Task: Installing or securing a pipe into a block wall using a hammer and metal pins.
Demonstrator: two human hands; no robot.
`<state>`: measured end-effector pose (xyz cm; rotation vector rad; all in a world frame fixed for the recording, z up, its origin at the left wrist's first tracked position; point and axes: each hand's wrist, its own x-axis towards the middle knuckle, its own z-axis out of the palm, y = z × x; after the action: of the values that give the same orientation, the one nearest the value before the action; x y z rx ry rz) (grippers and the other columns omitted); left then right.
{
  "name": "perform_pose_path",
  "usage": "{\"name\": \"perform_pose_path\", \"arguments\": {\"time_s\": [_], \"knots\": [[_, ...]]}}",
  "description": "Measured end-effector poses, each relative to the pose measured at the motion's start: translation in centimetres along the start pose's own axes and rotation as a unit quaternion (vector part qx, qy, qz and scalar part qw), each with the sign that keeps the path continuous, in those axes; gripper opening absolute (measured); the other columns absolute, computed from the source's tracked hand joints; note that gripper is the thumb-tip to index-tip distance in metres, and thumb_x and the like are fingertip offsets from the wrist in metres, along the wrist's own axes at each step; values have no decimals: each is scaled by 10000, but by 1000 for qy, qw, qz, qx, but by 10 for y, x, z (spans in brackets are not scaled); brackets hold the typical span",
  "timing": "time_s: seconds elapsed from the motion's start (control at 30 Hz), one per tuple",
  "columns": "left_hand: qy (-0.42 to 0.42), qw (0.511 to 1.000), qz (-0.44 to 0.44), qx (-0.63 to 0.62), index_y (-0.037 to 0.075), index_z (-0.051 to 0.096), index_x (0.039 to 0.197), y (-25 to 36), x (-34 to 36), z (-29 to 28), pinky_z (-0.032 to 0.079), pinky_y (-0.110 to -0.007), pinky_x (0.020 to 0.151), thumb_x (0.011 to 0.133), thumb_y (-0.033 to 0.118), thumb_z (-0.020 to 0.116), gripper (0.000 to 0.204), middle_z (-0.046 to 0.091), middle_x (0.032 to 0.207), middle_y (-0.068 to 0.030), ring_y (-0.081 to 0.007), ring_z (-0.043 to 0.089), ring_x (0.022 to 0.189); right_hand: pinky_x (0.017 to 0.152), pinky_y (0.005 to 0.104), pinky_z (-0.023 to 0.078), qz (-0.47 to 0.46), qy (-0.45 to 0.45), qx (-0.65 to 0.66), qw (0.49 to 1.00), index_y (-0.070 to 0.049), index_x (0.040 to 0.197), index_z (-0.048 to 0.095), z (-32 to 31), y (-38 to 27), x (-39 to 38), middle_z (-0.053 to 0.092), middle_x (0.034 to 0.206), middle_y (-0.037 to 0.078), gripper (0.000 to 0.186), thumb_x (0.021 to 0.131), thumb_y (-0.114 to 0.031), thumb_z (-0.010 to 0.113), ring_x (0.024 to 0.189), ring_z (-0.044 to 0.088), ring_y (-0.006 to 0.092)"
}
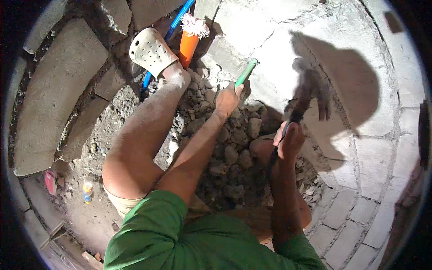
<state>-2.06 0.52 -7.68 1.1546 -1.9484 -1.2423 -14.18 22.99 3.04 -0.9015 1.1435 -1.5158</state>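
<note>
My left hand [228, 100] is closed around a green chisel-like rod [246, 73], which slants up and right over pale stone. Whether its end touches the stone I cannot tell. To the right, my right hand [291, 140] grips a dark-handled, hammer-like tool [297, 114]. Its far end blurs into the shadow on the slab, so its shape there is unclear. Between my bent legs, broken stones [231, 155] lie heaped below both hands.
An orange tube [188, 47] with a white frayed top stands beside my beige clog [153, 50]. A blue rod [177, 21] passes behind them. Large slabs [60, 94] lie left, near a small clear bottle [87, 191]. Block paving [339, 209] curves along the right.
</note>
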Motion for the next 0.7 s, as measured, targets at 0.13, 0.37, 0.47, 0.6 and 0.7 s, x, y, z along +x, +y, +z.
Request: {"name": "perform_pose_path", "arguments": {"time_s": [0.13,0.37,0.47,0.6,0.7], "knots": [[-14,998,-52,-12,3,567,1013,9,-2,2,482,-544,706,976,452,481,459,641,811,-288,-483,622,821,629,448,505,-230,264,-637,686,-52,1074,638,33,32,62,594,741,134,297,973,-307,523,658,622,360],[-27,997,-70,-14,-1,578,1065,2,2,-4,480,-542,766,984,475,444,502,649,860,-286,-481,619,888,372,236,336,148,308,-163,926,-71,872,565,78,-10,89,434,552,-21,323,972,-378,549,393,397,85],[-37,995,-88,6,-8,577,1077,12,0,-8,473,-550,784,989,473,431,510,651,882,-286,-494,609,898,387,310,404,-32,237,-463,853,-72,888,538,75,-66,81,544,634,25,204,988,-242,488,437,503,135],[-126,964,-193,-131,-25,564,1015,74,-8,-21,492,-440,531,995,450,464,485,613,695,-178,-291,639,627,380,292,334,-274,289,-295,869,-17,877,525,99,-105,67,437,521,43,588,936,-601,490,404,429,148],[-169,879,-251,-370,7,576,1016,112,-10,-35,431,-364,451,992,415,496,416,484,597,-44,-173,474,489,380,287,328,-201,344,-331,855,-23,873,516,105,-86,55,419,509,39,671,894,-692,474,400,422,151]]}}
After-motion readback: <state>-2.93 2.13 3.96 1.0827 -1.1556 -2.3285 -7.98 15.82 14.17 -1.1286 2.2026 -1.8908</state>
